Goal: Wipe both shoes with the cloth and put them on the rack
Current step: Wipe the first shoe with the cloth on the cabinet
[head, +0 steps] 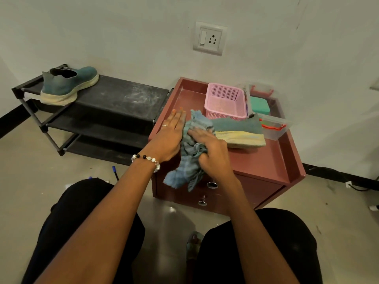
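One teal shoe with a cream sole [67, 87] stands on the top shelf of the black rack [123, 93] at the left. The second teal shoe [240, 132] lies on the maroon cabinet top [266, 160], its toe end hidden by my hands and the cloth. My right hand [211, 154] grips the blue checked cloth [188, 158] and presses it against the shoe's front. My left hand [172, 136], fingers straight, lies flat beside the cloth on the cabinet top, touching the cloth's edge.
A pink basket [225, 101], a green box [260, 105] and a clear tub with a red handle [274, 128] crowd the back of the cabinet. A pen [115, 172] lies on the floor by my knee. A wall socket [209, 38] is above.
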`<state>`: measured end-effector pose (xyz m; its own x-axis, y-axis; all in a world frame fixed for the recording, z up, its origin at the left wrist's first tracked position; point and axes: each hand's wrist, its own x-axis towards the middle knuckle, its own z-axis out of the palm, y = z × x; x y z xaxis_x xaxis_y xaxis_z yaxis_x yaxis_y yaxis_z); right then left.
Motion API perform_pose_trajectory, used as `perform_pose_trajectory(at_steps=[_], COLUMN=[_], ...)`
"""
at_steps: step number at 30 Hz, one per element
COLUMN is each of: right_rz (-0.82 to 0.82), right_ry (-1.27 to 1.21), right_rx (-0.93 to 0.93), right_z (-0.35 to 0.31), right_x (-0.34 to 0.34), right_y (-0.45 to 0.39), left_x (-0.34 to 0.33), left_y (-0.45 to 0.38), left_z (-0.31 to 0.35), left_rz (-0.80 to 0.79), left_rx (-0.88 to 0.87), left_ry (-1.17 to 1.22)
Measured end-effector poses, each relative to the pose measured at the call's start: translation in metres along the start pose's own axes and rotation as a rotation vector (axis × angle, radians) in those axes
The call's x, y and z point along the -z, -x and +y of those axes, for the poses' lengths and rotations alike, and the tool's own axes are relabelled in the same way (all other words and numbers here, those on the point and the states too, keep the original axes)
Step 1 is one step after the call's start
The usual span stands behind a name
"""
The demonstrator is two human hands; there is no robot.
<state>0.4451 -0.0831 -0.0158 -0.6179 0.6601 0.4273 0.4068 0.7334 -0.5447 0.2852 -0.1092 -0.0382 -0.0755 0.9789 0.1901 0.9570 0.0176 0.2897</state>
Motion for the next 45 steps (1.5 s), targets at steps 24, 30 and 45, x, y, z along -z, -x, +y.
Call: perform_pose_trajectory(at_steps=[24, 30, 45], right_rz=[-0.007, -0.149, -0.114], right_ry=[0.100, 0.459, 0.294], right_rx=[-0.156, -0.334, -0.268], right_z=[0.026, 0.033, 0.031], right_x=[0.017, 0.014, 0.030], right_y=[-0.006, -0.006, -0.004], left_x=[0.004, 0.002, 0.004], left_y=[-0.004, -0.007, -0.004], left_z=[-0.001, 0.002, 0.000], left_rz=[-0.003, 0.036, 0.008], left_rx=[0.021, 0.021, 0.030], left_ry=[0.043, 0.031, 0.038])
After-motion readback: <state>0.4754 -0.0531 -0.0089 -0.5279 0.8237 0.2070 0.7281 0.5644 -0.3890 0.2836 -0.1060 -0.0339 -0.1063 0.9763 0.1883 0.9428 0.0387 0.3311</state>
